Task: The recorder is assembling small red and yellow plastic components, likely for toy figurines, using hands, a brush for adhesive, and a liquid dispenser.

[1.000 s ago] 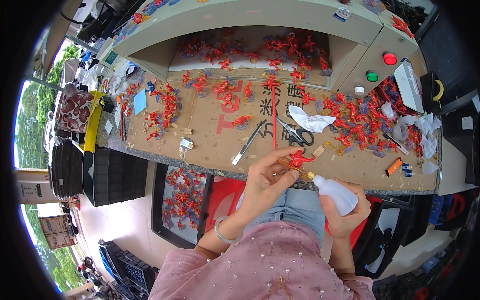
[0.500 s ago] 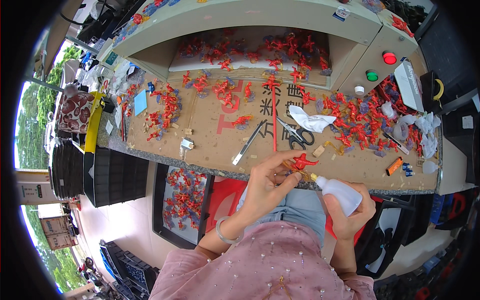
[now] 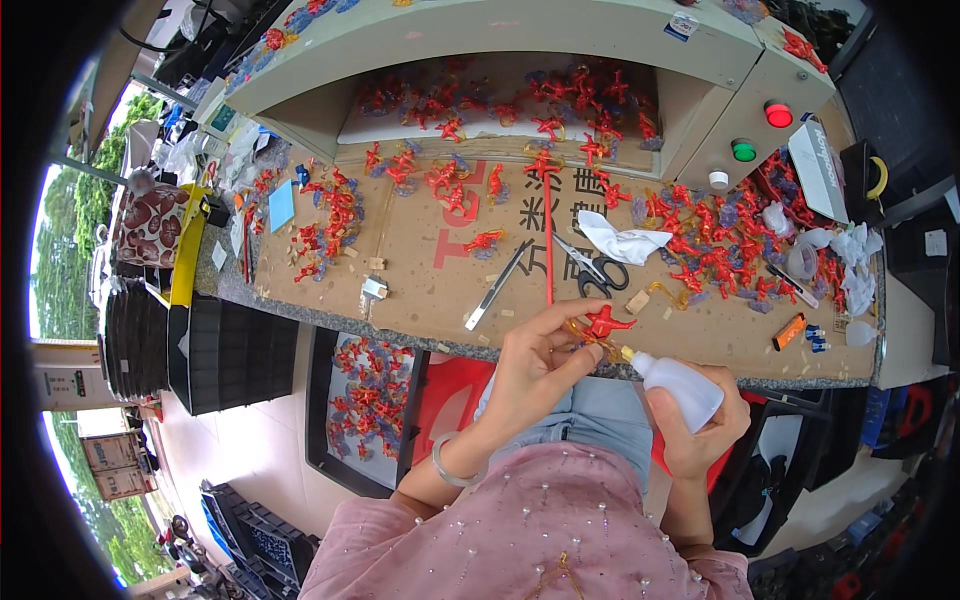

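Observation:
Over the front edge of the bench, my left hand (image 3: 545, 360) is closed on a small red plastic figurine (image 3: 608, 322) with clear yellow parts, pinched between thumb and fingers. My right hand (image 3: 705, 425) wraps round a white squeeze bottle (image 3: 684, 390), tilted so its yellowish nozzle points left at the figurine. The nozzle tip is close to the figurine's lower side; whether it touches, I cannot tell. Just beyond my hands lie black-handled scissors (image 3: 603, 277), a white crumpled tissue (image 3: 622, 240) and a slim metal blade (image 3: 494, 288).
A cardboard-covered bench holds a heap of red figurines (image 3: 715, 245) at the right and more at the left. Behind stands a beige machine (image 3: 500, 45) with figurines in its opening. A black-rimmed tray (image 3: 402, 440) of figurines sits below, left. An orange lighter (image 3: 788, 332) lies near the right edge.
Almost nothing differs. Both hands, the bottle and the figurine keep nearly the same places.

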A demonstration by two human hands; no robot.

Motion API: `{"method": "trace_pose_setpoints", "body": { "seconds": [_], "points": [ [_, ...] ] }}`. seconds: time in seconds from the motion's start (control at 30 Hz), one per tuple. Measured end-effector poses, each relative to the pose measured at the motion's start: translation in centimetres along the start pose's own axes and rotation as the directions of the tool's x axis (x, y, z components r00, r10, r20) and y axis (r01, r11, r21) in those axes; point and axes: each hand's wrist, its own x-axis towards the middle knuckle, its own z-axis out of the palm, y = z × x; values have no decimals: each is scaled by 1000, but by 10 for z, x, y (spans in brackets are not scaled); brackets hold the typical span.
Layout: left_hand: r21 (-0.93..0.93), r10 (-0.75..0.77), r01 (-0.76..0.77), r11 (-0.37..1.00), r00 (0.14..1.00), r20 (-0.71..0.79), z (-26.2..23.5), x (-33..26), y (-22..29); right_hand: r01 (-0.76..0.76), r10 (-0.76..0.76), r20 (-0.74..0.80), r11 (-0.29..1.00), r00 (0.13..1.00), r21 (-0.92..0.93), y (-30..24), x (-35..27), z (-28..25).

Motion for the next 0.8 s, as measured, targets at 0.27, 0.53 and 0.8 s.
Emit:
{"method": "trace_pose_setpoints", "body": {
  "seconds": [0.27,0.53,0.8],
  "points": [
    [19,15,-16,1000,999,34,-2,0,-3,18,-18,5,1000,1000,5,-1,1,0],
    [9,15,-16,1000,999,36,-3,0,-5,34,-33,3,999,999,-14,-1,1,0],
    [16,11,-12,1000,999,36,-2,0,-3,17,-17,0,1000,1000,19,-2,2,1]
  ]
}}
